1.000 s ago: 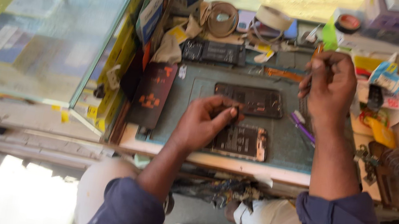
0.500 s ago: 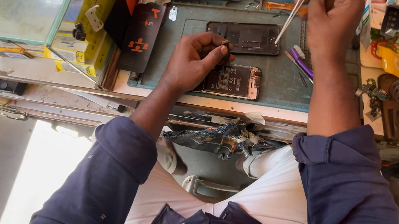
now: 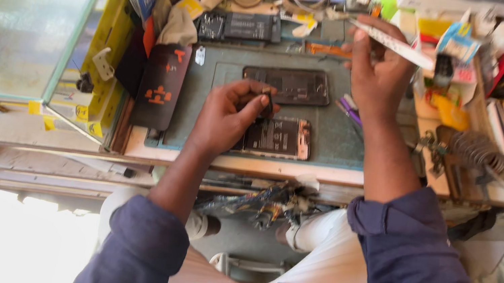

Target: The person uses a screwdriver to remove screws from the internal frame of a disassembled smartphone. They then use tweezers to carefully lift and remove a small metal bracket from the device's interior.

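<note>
phone repair at a cluttered bench (image 3: 228, 160)
left hand (image 3: 225, 116) pinches a small dark part (image 3: 268, 102) over an opened phone (image 3: 278, 137); right hand (image 3: 380, 71) has its grip closed on long tweezers (image 3: 391, 43).

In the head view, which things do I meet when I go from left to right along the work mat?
Black case with orange marks → left hand, pinching a small dark part → opened phone → purple tool → right hand, holding a thin pale tool → coiled spring stand
</note>
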